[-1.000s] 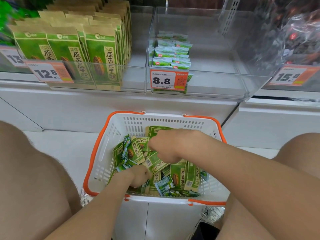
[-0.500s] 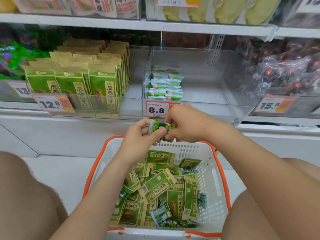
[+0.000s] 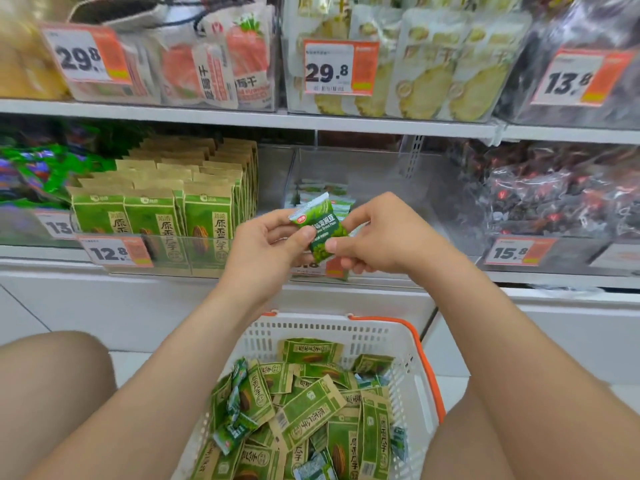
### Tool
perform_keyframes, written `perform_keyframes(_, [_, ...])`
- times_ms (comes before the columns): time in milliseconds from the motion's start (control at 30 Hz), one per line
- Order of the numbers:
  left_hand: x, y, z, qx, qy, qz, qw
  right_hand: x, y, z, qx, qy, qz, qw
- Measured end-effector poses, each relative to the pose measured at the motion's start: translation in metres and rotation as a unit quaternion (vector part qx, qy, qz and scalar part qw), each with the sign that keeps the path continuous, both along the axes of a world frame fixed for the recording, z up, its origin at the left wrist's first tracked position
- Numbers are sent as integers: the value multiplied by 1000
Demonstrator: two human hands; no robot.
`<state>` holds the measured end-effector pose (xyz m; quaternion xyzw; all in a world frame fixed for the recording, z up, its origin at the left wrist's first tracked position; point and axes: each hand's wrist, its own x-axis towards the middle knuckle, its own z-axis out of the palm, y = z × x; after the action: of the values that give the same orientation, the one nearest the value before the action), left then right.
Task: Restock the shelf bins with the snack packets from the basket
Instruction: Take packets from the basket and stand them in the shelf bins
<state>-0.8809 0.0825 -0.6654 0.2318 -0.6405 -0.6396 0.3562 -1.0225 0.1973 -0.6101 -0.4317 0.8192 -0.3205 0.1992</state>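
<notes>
Raised above the orange-rimmed white basket, a small green foil snack packet is pinched by left hand and right hand, long axis tilted, sealed top up-left.

1. This is a shop's snack aisle: white metal shelves, one above another, carry the same goods in many copies.
2. Orange-and-white printed price tags reading 29.8, 13.8, 12.8 and 15.8 hang along the shelf fronts.
3. Clear plastic shelf bins hold green-and-tan paper snack packets upright in rows.
4. A white perforated plastic shopping basket with an orange rim sits below, holding loose packets.
</notes>
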Motion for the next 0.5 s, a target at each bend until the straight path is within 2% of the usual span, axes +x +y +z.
perform_keyframes(100, [-7, -7, 20, -49, -17, -1, 999, -4, 1, 11, 44, -20, 15, 999])
perform_keyframes(167, [-13, -12, 32, -107, -49, -15, 993, -9, -1, 16, 61, 29, 25, 997])
perform_keyframes(233, [-21, -17, 40, -163, -77, -26, 983, -15, -7, 18, 31, 98, 17, 995])
perform_keyframes(333, [-39, -31, 47, -241, -87, 0, 967, -27, -26, 17, -37, 40, -11, 998])
perform_keyframes(400, [-49, -43, 44, -350, -118, 57, 928, -40, -36, 17, -33, 22, -52, 998])
perform_keyframes(500, [-54, -54, 27, -485, -198, 129, 842, -62, -53, 9, -2, 20, -119, 993])
